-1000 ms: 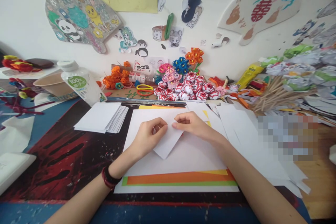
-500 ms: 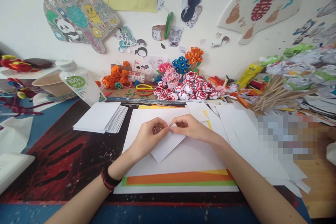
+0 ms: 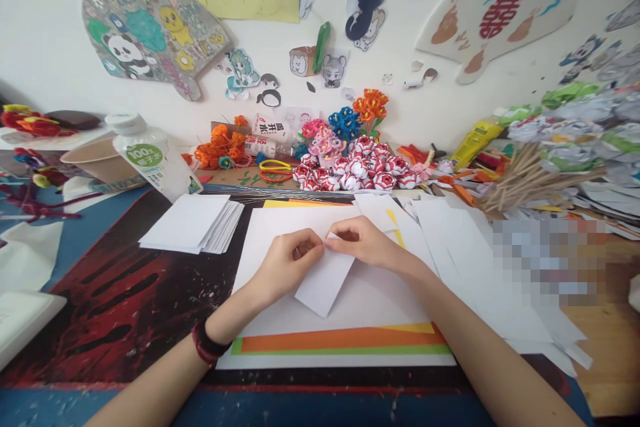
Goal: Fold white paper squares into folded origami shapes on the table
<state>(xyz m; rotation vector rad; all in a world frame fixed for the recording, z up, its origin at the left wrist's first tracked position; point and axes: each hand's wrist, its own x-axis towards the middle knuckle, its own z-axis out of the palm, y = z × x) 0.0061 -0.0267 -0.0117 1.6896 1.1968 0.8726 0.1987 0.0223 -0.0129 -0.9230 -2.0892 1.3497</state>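
Observation:
A small piece of white paper [image 3: 326,285] is held at its upper part between my two hands, one corner pointing down toward me. My left hand [image 3: 291,260] pinches it with thumb and fingertips. My right hand [image 3: 364,240] pinches the same paper from the other side, its fingertips close to the left ones. Below them lie large white sheets [image 3: 385,300], with orange paper [image 3: 340,341] and green paper edges showing at the front. Off to the left rests a stack of white paper squares [image 3: 185,221].
A plastic bottle [image 3: 153,160] leans behind the stack. Red-and-white paper flowers [image 3: 360,170] and orange flowers [image 3: 220,147] line the back. More white sheets [image 3: 465,267] lie at right, beside wooden sticks [image 3: 525,177]. A white box-like object [image 3: 27,320] sits at left.
The held paper has turned, so its lower corner has swung to the right and slightly toward me. Both hands stay almost in place, still pinching it.

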